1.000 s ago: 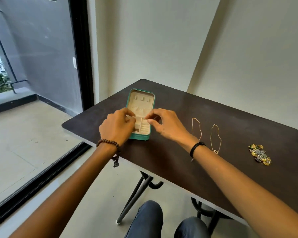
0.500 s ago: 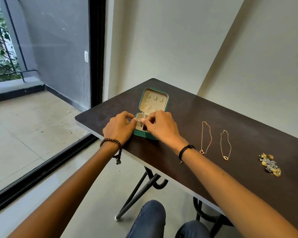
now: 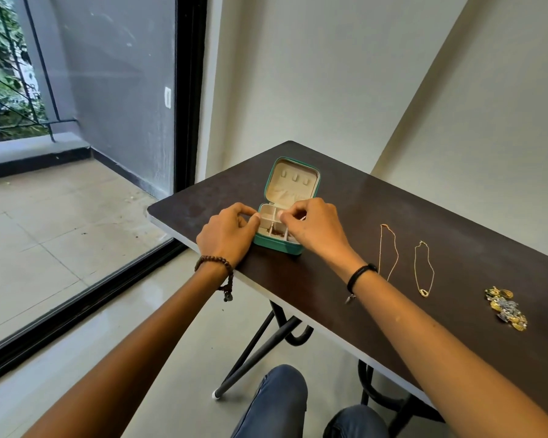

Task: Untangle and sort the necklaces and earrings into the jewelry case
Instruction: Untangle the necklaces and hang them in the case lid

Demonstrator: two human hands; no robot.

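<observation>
Inside open jewelry case (image 3: 278, 245), small chain (image 3: 274, 231), hands (image 3: 314, 229) above.

Jewelry case (image 3: 279, 245) sits left of two necklaces (image 3: 388, 252), earrings (image 3: 505, 308) apparently rightmost.

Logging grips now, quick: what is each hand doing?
Left hand: fingers curled against the jewelry case edge; holding anything cannot be told.
Right hand: fingertips pinched over the case; what they pinch cannot be told.

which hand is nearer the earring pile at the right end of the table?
Right. The right hand is at the jewelry case, on its side facing the earring pile; the left hand is at the case's far side.
</observation>
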